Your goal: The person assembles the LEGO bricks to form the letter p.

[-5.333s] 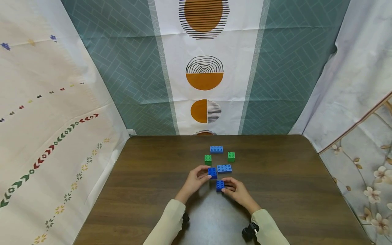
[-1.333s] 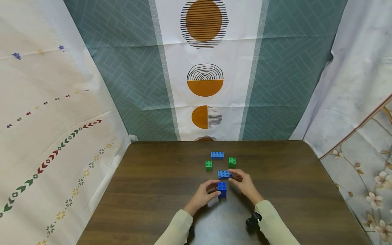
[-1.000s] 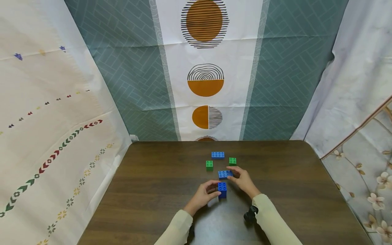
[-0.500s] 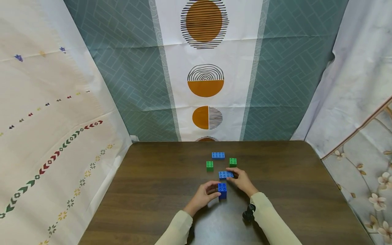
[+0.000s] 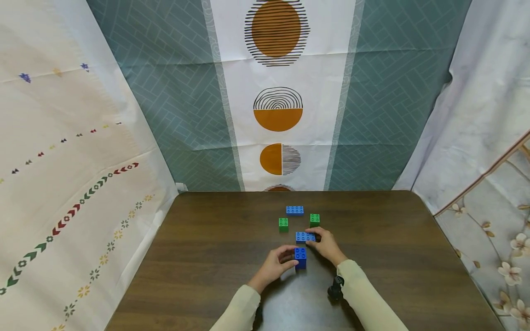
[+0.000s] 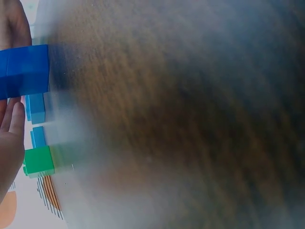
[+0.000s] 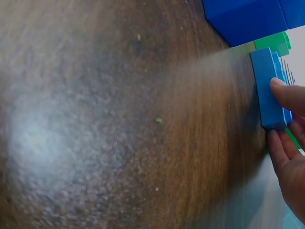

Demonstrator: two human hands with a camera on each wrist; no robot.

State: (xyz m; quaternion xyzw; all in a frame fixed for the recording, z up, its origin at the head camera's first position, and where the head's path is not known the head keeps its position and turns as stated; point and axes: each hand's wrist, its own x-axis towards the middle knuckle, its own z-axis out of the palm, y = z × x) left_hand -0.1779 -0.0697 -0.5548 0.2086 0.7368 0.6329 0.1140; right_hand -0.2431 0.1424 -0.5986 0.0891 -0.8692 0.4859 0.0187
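Note:
Two dark blue toy building bricks stand stacked one on the other; in the left wrist view the stack shows a seam between them. My left hand grips this stack from its left side, thumb in front and fingers behind. Just beyond it lies a longer, lighter blue brick. My right hand pinches that brick by its right end. In the right wrist view the thumb presses the near face of the light blue brick, with other fingers around its end.
Farther back on the brown table are a left green brick, a right green brick and another light blue brick. A patterned cloth hangs behind the table's far edge.
The dark blue bricks, apart in the oldest frame, are now stacked in my left hand. My right hand has gone from one of them to the light blue brick. The last half second shows little movement.

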